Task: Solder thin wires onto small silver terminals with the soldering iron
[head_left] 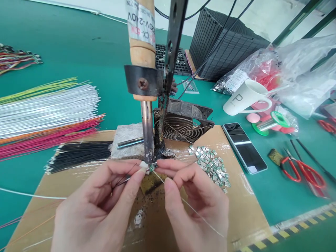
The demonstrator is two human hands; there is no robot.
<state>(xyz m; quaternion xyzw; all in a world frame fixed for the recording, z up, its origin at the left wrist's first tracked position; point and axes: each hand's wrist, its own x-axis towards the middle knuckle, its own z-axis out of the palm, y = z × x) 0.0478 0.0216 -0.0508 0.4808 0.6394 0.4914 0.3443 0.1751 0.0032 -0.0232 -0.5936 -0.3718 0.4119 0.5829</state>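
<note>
A soldering iron [143, 73] with a wooden handle hangs upright in a black clamp, its tip pointing down at the cardboard sheet [244, 210]. My left hand [105, 203] pinches a small white connector with thin dark wires right under the tip. My right hand [194, 203] pinches a thin silvery solder wire [194, 211] and holds its end at the same spot. The two hands' fingertips nearly touch. A pile of small metal connectors [211, 166] lies just right of my right hand.
Bundles of white, pink, black and yellow-green wires [47, 115] lie at left. A small fan [181, 122] stands behind the iron. A white mug [245, 98], phone [244, 147], solder spool [273, 122], red scissors [301, 171], plastic bags and black trays sit at right.
</note>
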